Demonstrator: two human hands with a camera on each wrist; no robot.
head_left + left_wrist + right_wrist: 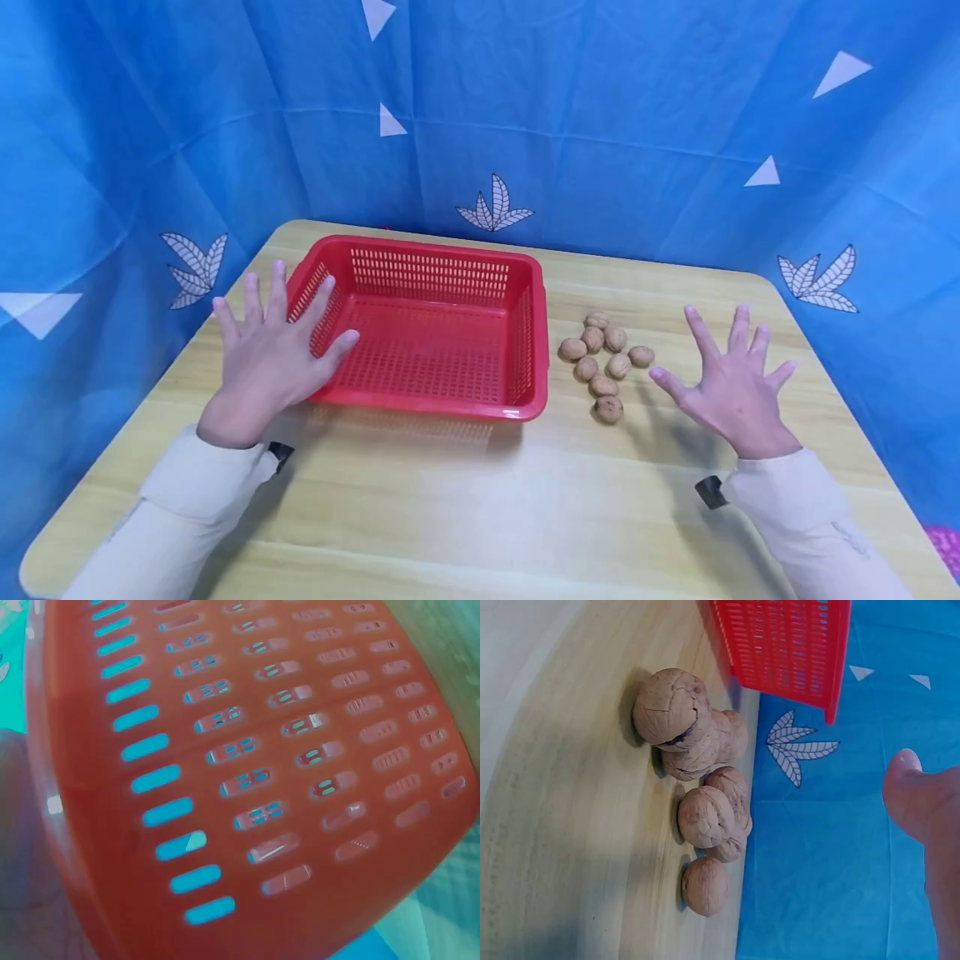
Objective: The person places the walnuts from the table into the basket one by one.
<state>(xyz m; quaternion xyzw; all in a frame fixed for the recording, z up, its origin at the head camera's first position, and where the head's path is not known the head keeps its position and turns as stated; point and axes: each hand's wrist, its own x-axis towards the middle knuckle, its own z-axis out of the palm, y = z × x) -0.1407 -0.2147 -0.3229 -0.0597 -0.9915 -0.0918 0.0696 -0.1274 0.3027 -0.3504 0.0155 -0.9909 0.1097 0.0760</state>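
A red plastic basket [431, 404] with slotted walls stands on the table, nothing inside it. Over its left side hovers my left hand [270, 358], fingers spread and holding nothing; in the left wrist view the slotted basket wall [247, 780] fills most of the picture. Several walnuts [603, 385] lie loosely grouped to the right of the basket. My right hand [731, 396] is spread wide just right of the walnuts, apart from them. The right wrist view shows the walnuts [705, 816] on the wood and my right thumb [915, 795] at the edge.
The pale wooden table [480, 517] has rounded corners. Behind it and along both sides hangs a blue curtain [600, 125] with white triangles and leaf prints. A dark piece [710, 492] sits at the right cuff, and another [281, 456] at the left.
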